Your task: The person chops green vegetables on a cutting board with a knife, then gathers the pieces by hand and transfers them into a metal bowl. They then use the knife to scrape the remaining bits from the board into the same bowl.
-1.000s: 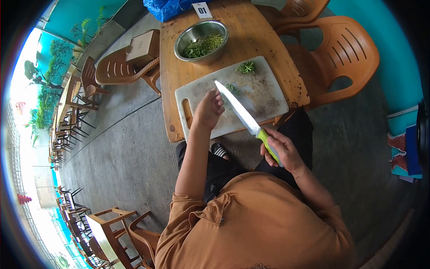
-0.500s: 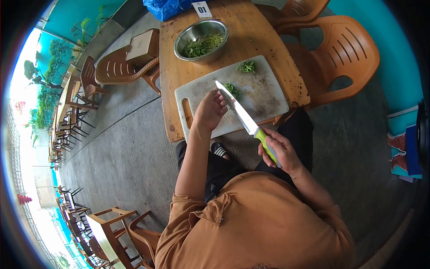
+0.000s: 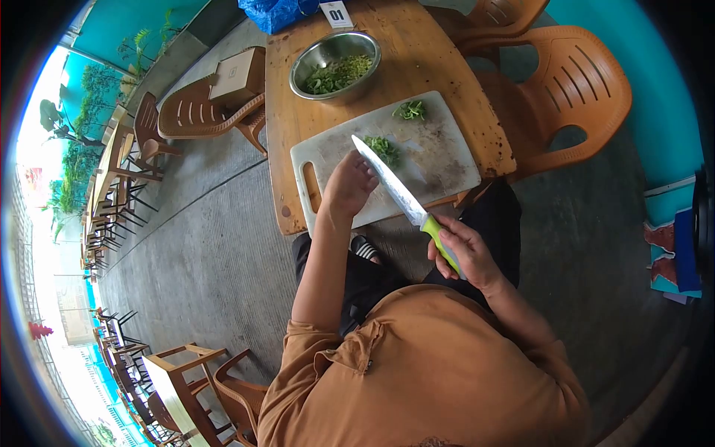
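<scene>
My right hand (image 3: 463,253) grips the green handle of a long kitchen knife (image 3: 393,182), its blade slanting up and left over a white cutting board (image 3: 439,160). My left hand (image 3: 347,184) rests on the board beside the blade, fingers curled, touching the flat of the knife. A small heap of chopped greens (image 3: 383,146) lies just past the blade tip. Another small pile of greens (image 3: 410,111) sits at the board's far edge. A steel bowl (image 3: 334,65) with more chopped greens stands behind the board.
The board lies on a wooden table (image 3: 417,56). Orange plastic chairs (image 3: 573,89) stand to the right, and another chair with a cardboard box (image 3: 238,78) to the left. A blue bag and a card marked 01 (image 3: 337,15) sit at the table's far end.
The knife tip has shifted slightly left and away across the board. The greens by the blade have gathered into a clearer heap. My left hand stayed beside the blade.
</scene>
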Demonstrator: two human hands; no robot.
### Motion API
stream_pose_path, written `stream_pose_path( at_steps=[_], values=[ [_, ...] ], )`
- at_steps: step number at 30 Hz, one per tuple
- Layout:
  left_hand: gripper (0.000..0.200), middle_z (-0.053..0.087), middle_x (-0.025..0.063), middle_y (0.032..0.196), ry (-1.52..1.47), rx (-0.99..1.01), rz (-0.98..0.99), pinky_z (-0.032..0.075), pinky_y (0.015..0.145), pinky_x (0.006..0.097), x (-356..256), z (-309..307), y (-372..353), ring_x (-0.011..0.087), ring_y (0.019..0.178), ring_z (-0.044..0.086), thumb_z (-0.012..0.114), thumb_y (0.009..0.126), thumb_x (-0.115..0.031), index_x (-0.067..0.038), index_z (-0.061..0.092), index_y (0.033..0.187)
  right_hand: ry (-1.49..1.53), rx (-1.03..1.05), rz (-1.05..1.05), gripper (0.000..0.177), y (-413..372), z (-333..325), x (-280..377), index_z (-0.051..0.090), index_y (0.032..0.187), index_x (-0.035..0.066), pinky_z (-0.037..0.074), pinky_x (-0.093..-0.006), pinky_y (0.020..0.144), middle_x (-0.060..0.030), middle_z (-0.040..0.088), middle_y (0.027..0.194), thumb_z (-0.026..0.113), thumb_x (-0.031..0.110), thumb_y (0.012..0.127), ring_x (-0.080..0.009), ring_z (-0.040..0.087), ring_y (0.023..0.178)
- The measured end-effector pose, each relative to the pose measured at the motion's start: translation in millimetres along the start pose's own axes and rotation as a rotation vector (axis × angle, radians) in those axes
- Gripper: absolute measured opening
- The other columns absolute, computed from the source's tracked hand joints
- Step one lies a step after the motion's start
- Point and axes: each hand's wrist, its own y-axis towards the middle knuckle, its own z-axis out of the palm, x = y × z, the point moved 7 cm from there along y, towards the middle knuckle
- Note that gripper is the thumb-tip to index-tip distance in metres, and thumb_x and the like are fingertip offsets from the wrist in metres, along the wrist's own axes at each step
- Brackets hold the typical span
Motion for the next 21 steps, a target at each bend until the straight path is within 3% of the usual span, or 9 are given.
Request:
stream_pose_path(
  at_steps=[8, 10, 11, 13, 14, 16, 21],
  values=[
    [0.027, 0.067, 0.0016, 0.096, 0.027, -0.021, -0.030, 0.048, 0.068, 0.0285, -3, -5, -2, 0.0150, 0.081, 0.062, 0.055, 0.111, -0.031, -0.005, 0.064, 0.112, -0.061, -0.051, -0.011, 0.047, 3, -7, -8, 0.047, 0.161, 0.007, 0.043, -0.0210, 0.046, -0.0067, 0.069, 0.092, 0.050, 0.023, 0.117, -0.0071, 0.059, 0.057],
    [0.029, 0.068, 0.0039, 0.101, -0.012, 0.096, -0.024, 0.051, 0.075, 0.0304, -3, -5, 2, 0.0167, 0.089, 0.063, 0.053, 0.111, -0.030, -0.004, 0.065, 0.118, -0.082, -0.029, -0.037, 0.047, 1, -1, -3, 0.047, 0.161, 0.008, 0.043, -0.0208, 0.045, -0.0066, 0.068, 0.091, 0.050, 0.023, 0.117, -0.0066, 0.059, 0.057],
    [0.029, 0.068, 0.0039, 0.101, -0.012, 0.097, -0.025, 0.051, 0.075, 0.0304, 1, -7, 4, 0.0167, 0.089, 0.063, 0.053, 0.111, -0.030, -0.004, 0.065, 0.118, -0.083, -0.030, -0.038, 0.047, 2, -1, -4, 0.047, 0.161, 0.008, 0.043, -0.0208, 0.045, -0.0066, 0.068, 0.091, 0.050, 0.023, 0.117, -0.0066, 0.059, 0.057],
    [0.033, 0.069, 0.0069, 0.108, 0.056, 0.035, 0.061, 0.053, 0.089, 0.0352, -1, -2, 1, 0.0200, 0.099, 0.064, 0.052, 0.111, -0.030, -0.003, 0.065, 0.125, -0.073, -0.028, -0.013, 0.047, 5, -2, -9, 0.047, 0.161, 0.007, 0.042, -0.0200, 0.045, -0.0067, 0.068, 0.091, 0.050, 0.023, 0.117, -0.0063, 0.059, 0.056],
    [0.033, 0.069, 0.0069, 0.108, 0.055, 0.034, 0.062, 0.053, 0.089, 0.0352, -2, 2, -2, 0.0200, 0.099, 0.064, 0.052, 0.111, -0.030, -0.003, 0.065, 0.125, -0.073, -0.026, -0.013, 0.047, 6, -2, -8, 0.047, 0.161, 0.007, 0.042, -0.0200, 0.045, -0.0067, 0.068, 0.091, 0.050, 0.023, 0.117, -0.0063, 0.059, 0.056],
    [0.041, 0.070, 0.0107, 0.114, 0.075, -0.004, 0.036, 0.050, 0.103, 0.0417, -1, 1, -4, 0.0235, 0.108, 0.064, 0.050, 0.112, -0.034, -0.001, 0.066, 0.130, -0.064, -0.087, 0.020, 0.047, 7, -7, -8, 0.047, 0.161, 0.008, 0.042, -0.0191, 0.045, -0.0064, 0.068, 0.091, 0.050, 0.024, 0.117, -0.0059, 0.059, 0.057],
    [0.054, 0.068, 0.0176, 0.131, 0.080, 0.028, 0.044, 0.047, 0.113, 0.0464, -5, 4, -8, 0.0309, 0.123, 0.064, 0.045, 0.114, -0.045, 0.002, 0.062, 0.135, -0.159, -0.058, -0.033, 0.048, 2, -7, -4, 0.048, 0.161, 0.008, 0.043, -0.0192, 0.046, -0.0050, 0.068, 0.090, 0.052, 0.022, 0.116, -0.0052, 0.058, 0.056]
  ],
)
